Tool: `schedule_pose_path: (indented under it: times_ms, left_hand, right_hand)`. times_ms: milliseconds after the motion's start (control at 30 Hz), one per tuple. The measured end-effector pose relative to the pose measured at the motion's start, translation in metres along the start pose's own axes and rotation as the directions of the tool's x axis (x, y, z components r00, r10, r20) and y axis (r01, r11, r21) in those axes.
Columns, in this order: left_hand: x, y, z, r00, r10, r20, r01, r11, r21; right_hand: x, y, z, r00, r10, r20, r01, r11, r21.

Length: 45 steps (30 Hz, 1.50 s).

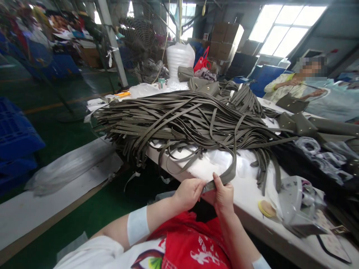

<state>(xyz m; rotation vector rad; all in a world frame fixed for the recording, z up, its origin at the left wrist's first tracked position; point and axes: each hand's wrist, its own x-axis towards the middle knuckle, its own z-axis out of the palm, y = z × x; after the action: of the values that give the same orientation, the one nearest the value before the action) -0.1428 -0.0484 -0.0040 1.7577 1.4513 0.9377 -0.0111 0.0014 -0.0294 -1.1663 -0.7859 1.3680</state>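
A dark grey-green strap (230,170) curves down from the heap to my two hands at the near table edge. My left hand (190,193) is closed around the strap's near end. Close beside it, my right hand (223,194) grips the same strap, its thumb or a finger pointing up along it. The heap of similar straps (179,116) covers much of the white table (244,190), with several loose ends hanging over the edge.
To the right stand a grey-white machine (298,201) and a round yellow-rimmed object (266,208). Grey-green bags (300,125) lie at the right. Across the table a person (291,87) handles a bag. Blue crates (17,130) are at the left; a fan (144,37) stands behind.
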Motion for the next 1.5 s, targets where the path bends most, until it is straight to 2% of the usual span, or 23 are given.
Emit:
schedule_pose_path:
  times_ms: [67, 133, 233, 333, 400, 467, 567, 633, 700, 867, 1000, 1133, 1267, 1400, 1500]
  left_hand:
    - [0.003, 0.001, 0.004, 0.998, 0.027, -0.058, -0.025, 0.999, 0.023]
    - [0.004, -0.001, 0.006, 0.997, 0.054, -0.064, -0.053, 0.999, 0.006]
    - [0.000, -0.008, 0.004, 0.999, 0.034, -0.001, -0.034, 0.998, -0.059]
    - [-0.004, -0.018, 0.000, 0.993, -0.058, 0.102, 0.074, 0.984, -0.161]
    - [-0.004, -0.021, -0.001, 0.991, -0.073, 0.115, 0.095, 0.975, -0.202]
    - [-0.001, -0.021, 0.000, 0.996, -0.048, 0.071, 0.061, 0.979, -0.193]
    - [0.002, -0.018, 0.005, 0.998, -0.033, -0.056, 0.027, 0.993, -0.113]
    - [0.003, -0.019, 0.006, 0.990, -0.011, -0.140, 0.004, 0.999, -0.050]
    - [0.000, -0.021, 0.004, 0.987, 0.020, -0.157, -0.021, 1.000, -0.007]
    - [-0.013, -0.033, -0.015, 0.998, 0.048, -0.048, -0.045, 0.997, 0.059]
    - [-0.022, -0.041, -0.031, 0.999, -0.018, 0.046, 0.017, 0.999, 0.036]
    - [-0.021, -0.039, -0.034, 0.989, -0.096, 0.113, 0.102, 0.994, -0.043]
    - [-0.009, -0.028, -0.020, 0.993, -0.078, 0.085, 0.087, 0.991, -0.106]
    - [0.004, -0.018, -0.001, 0.997, -0.061, -0.049, 0.053, 0.988, -0.146]
    - [0.002, -0.016, 0.003, 0.989, -0.021, -0.144, 0.010, 0.997, -0.079]
  right_hand:
    - [-0.003, -0.002, 0.007, 0.999, 0.024, 0.045, -0.028, 0.995, 0.098]
    - [-0.001, -0.011, 0.009, 0.986, 0.046, 0.162, -0.074, 0.983, 0.166]
    - [0.011, -0.032, 0.002, 0.944, 0.056, 0.326, -0.118, 0.978, 0.174]
    - [0.025, -0.043, -0.006, 0.945, 0.034, 0.325, -0.073, 0.991, 0.108]
    - [0.029, -0.035, -0.006, 0.963, -0.007, 0.268, -0.008, 0.998, 0.055]
    - [0.026, -0.018, 0.000, 0.968, -0.024, 0.251, 0.026, 1.000, -0.005]
    - [0.014, 0.008, 0.014, 0.947, 0.028, 0.319, -0.026, 1.000, -0.011]
    - [0.007, 0.011, 0.021, 0.920, 0.029, 0.390, -0.050, 0.998, 0.044]
    - [0.007, 0.000, 0.020, 0.909, -0.011, 0.416, -0.037, 0.993, 0.109]
    - [0.033, -0.052, -0.006, 0.936, -0.043, 0.348, -0.080, 0.940, 0.332]
    - [0.047, -0.064, -0.022, 0.928, -0.074, 0.366, -0.080, 0.918, 0.388]
    - [0.041, -0.053, -0.019, 0.906, -0.109, 0.409, -0.009, 0.961, 0.276]
    - [0.026, -0.025, -0.002, 0.905, -0.142, 0.401, 0.121, 0.990, 0.076]
    - [0.002, 0.003, 0.019, 0.873, 0.050, 0.484, -0.052, 0.999, -0.008]
    - [0.001, -0.006, 0.020, 0.878, 0.077, 0.472, -0.146, 0.983, 0.112]
